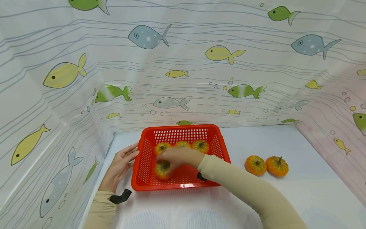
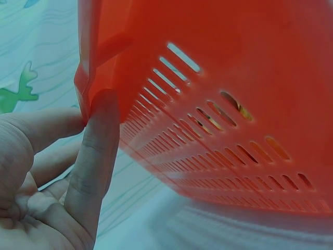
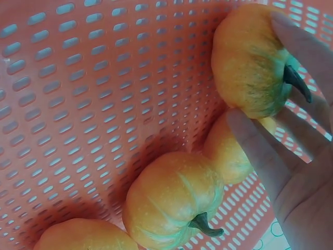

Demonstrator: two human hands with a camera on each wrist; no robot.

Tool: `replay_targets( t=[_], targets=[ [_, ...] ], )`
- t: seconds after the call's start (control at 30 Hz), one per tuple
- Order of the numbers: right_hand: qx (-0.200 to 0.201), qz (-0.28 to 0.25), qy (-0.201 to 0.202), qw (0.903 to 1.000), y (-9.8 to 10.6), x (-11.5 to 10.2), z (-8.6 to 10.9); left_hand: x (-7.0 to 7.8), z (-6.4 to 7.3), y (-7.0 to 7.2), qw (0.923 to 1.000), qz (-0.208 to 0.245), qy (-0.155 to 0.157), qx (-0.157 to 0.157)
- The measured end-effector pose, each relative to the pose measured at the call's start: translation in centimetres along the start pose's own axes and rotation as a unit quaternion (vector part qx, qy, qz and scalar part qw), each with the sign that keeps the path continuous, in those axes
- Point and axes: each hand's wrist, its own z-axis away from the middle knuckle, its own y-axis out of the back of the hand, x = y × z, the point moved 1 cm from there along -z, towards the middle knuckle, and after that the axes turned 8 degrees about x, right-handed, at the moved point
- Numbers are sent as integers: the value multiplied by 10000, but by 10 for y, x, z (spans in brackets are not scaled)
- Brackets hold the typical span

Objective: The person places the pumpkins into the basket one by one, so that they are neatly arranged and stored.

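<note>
My left hand point(image 1: 119, 163) holds the left rim of a red plastic basket point(image 1: 183, 187), fingertips and thumb at its edge. In the left wrist view the thumb point(image 2: 96, 156) lies against the outer wall just under the rim. Inside the basket, my right hand point(image 1: 178, 156) grips a small orange pumpkin point(image 3: 250, 62) with a dark stem, thumb on one side and fingers on the other. Close by in the basket sit other orange pumpkins: one at the back left point(image 1: 162, 147), one in the back middle point(image 1: 183, 144) and one at the back right point(image 1: 200, 146).
Two more pumpkins, one paler point(image 1: 255, 165) and one with an upright stem point(image 1: 277, 166), stand side by side on the white table point(image 1: 308, 190) right of the basket. A fish-patterned curtain point(image 1: 194, 86) encloses the back and both sides.
</note>
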Motion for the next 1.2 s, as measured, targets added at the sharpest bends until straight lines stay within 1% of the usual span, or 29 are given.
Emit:
replay_targets(
  t=[0.17, 0.43, 0.6, 0.87, 1.03, 1.2],
  targets=[
    [-13, 49, 55, 10000, 1, -1, -1, -1, 0, 0, 10000, -38, 0, 9],
    [-42, 40, -27, 10000, 3, -4, -2, -2, 0, 1, 10000, -15, -83, -39],
    [-32, 89, -24, 10000, 4, -4, -2, -1, 0, 1, 10000, -34, -59, -25],
    [53, 97, -158, 9998, 11, -5, 3, -1, 0, 1, 10000, -68, 7, 33],
    [142, -12, -272, 9995, 19, -5, 9, -2, -1, 1, 10000, -71, -38, -9],
    [272, -134, -388, 9988, 30, -4, 17, -2, -1, 1, 9999, -68, -73, 28]
  ],
)
